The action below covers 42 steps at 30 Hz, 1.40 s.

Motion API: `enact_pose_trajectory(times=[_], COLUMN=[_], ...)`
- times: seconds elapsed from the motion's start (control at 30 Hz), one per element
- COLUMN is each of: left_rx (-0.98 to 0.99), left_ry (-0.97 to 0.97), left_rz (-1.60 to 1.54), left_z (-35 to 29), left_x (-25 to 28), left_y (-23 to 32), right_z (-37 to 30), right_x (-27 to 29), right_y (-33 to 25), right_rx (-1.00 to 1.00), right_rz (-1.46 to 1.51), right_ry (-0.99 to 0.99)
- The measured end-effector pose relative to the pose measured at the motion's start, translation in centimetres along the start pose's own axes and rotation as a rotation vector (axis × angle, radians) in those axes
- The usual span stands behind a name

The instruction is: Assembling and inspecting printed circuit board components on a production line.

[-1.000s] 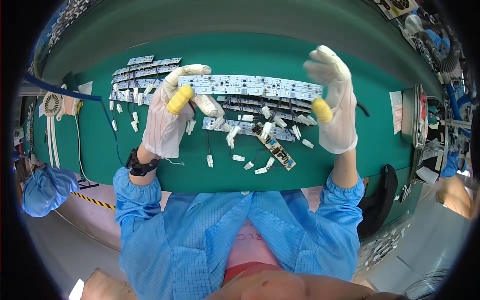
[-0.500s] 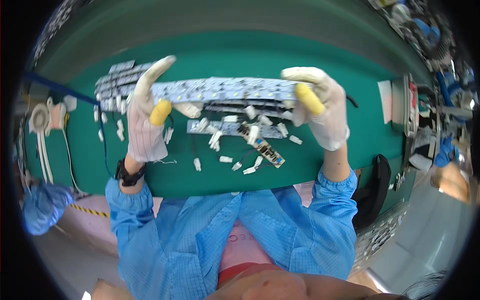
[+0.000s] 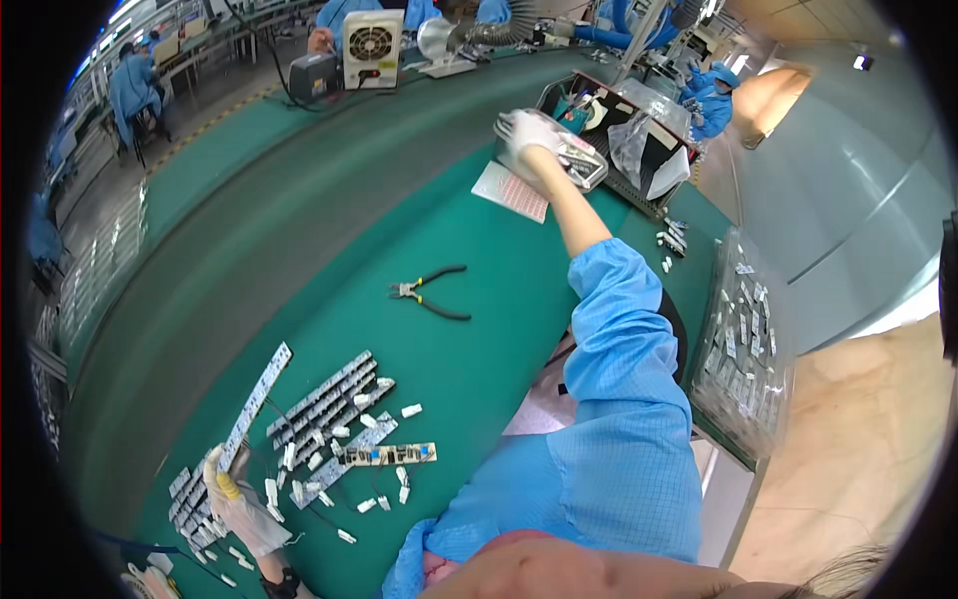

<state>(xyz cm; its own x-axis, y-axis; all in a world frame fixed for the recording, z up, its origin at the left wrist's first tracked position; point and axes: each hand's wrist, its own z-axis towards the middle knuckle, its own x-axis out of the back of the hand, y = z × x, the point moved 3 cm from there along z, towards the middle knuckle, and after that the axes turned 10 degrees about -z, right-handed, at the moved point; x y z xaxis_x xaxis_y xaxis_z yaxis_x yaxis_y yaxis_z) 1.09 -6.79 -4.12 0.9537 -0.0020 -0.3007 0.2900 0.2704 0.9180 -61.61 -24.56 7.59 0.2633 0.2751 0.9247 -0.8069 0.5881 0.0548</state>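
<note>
And the light strip (image 3: 254, 403) is gripped near its lower end by the left hand (image 3: 239, 507), thumb and fingers closed on it, its long axis angled up and rightward from them. Well apart from it, the right hand (image 3: 531, 136) is stretched out, arm extended, over the near-left end of the metal tin (image 3: 583, 166); whether anything is grasped there cannot be told, fingertips being hidden.

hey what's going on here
A gloved left hand holds a white circuit strip by its lower end. The gloved right hand is at an open grey box; its grip is unclear. Pliers lie open on the green table, and other strips lie near the left hand.
</note>
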Motion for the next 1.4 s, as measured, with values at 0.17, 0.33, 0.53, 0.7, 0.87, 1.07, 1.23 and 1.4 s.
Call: enact_pose_trajectory(times=[0.17, 0.33, 0.53, 0.7, 0.87, 1.07, 1.23, 1.4], left_rx=[0.010, -0.016, -0.062, -0.031, -0.051, -0.042, -0.052, -0.059], left_ry=[-0.031, 0.013, -0.022, -0.007, 0.018, -0.004, 0.015, -0.032], left_rz=[-0.020, -0.005, -0.017, -0.031, 0.003, -0.040, -0.043, -0.068], left_z=[1.2, 1.6, 1.5, 1.5, 1.4, 1.5, 1.2, 2.9], left_x=[0.5, 0.6, 0.6, -0.2, 0.3, 0.3, 0.7, -1.6], left_y=[-1.7, -2.3, -1.8, -1.3, -1.6, -1.5, -1.4, -2.8], right_z=[1.5, 1.3, -1.7, -0.5, 0.2, 1.6, 0.5, 3.0], right_x=[-5.1, -4.8, -3.0, -0.6, -4.2, 3.1, 7.7, -2.4], right_y=[9.9, 12.6, 10.1, 10.9, 13.0, 14.4, 11.7, 17.4], right_rx=[0.236, 0.248, 0.399, 0.208, 0.116, 0.181, 0.096, 0.016], right_rz=[-0.100, 0.064, -0.083, 0.051, -0.064, 0.032, -0.435, -0.245], right_ry=[-0.028, 0.259, 0.121, -0.115, 0.049, 0.133, -0.341, -0.404])
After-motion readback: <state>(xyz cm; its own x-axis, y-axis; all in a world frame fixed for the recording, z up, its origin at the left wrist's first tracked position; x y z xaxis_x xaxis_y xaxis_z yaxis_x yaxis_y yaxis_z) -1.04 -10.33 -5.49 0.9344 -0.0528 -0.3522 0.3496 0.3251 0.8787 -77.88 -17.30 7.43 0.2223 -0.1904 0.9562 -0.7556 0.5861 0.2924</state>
